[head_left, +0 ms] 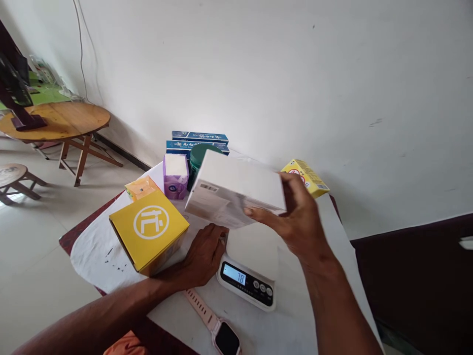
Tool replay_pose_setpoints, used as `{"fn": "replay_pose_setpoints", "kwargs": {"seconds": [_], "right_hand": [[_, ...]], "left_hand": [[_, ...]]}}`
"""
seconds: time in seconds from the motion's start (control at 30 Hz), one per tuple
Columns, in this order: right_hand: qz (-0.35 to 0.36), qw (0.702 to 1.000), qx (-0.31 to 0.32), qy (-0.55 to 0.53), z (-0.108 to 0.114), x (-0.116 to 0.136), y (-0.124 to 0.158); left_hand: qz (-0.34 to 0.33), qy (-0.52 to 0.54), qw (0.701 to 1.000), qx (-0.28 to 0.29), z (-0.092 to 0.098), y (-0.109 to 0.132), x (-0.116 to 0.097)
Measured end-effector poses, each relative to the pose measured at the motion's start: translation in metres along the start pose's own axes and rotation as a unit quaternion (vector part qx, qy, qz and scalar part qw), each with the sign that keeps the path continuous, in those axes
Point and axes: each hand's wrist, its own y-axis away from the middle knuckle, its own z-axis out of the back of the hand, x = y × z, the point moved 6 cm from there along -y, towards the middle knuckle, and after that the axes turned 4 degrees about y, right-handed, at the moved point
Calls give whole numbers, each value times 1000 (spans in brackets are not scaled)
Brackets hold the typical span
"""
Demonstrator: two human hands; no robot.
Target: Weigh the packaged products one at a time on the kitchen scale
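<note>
My right hand (pixel 301 217) grips one end of a white box (pixel 240 180), thumb on the near side. The box is tilted above a white digital scale (pixel 251 254), with a barcode on its left end. The lit display (pixel 234 274) seems to read 78. My left hand (pixel 207 254) is at the scale's left edge, its fingers curled closed against it, partly hidden. Beside that wrist stands a yellow box (pixel 150 229) with a white round emblem. A pink-strapped smartwatch (pixel 226 337) lies in front of the scale.
Behind the white box stand a green-lidded jar (pixel 205 152), blue toothpaste boxes (pixel 199 136) and a purple-and-white pack (pixel 176 175). An orange pack (pixel 141 187) is left, a yellow carton (pixel 308 176) right. The white-covered table (pixel 90 249) meets the wall. A round wooden table (pixel 74 118) stands left.
</note>
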Motion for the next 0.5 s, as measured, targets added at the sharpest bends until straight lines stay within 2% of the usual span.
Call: {"fn": "replay_pose_setpoints", "kwargs": {"seconds": [0.13, 0.23, 0.33, 0.5], "right_hand": [[-17, 992, -114, 48, 46, 8, 29], [-52, 982, -157, 93, 68, 0, 54], [-87, 975, -162, 122, 76, -11, 72], [-115, 973, -168, 107, 75, -20, 86]], "left_hand": [[-4, 15, 1000, -14, 0, 0, 9], [-22, 16, 1000, -13, -2, 1, 12], [-18, 1, 1000, -8, -3, 1, 15], [-17, 8, 1000, -14, -2, -2, 18]]}}
